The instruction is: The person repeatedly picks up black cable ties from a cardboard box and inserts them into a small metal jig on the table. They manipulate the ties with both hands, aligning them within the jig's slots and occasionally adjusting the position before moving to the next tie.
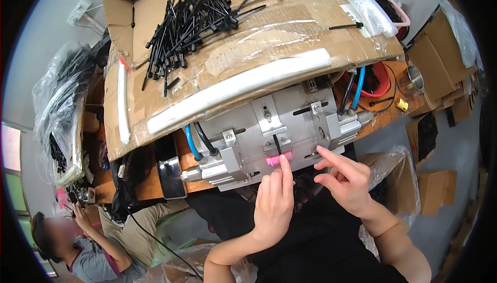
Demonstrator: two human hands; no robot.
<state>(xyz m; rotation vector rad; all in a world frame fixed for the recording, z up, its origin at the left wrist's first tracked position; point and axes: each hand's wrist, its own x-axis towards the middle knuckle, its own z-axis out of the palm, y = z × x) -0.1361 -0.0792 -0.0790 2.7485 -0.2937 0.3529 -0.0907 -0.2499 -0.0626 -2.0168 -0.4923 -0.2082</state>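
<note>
No readable lettering or signs

Pink piece [272,161], partly hidden

On the table [384,117], the fixture [297,128]; behind it, the cardboard [290,40], with the pile of rods [194,24] on top. Left of the fixture, the phone [172,169]; behind and right, the basket [383,82]; farther right, the cup [411,78]. At the fixture's near edge, 1 cylinder [273,161]; before it, the left hand [273,200]; to its right, the right hand [349,182].
</note>
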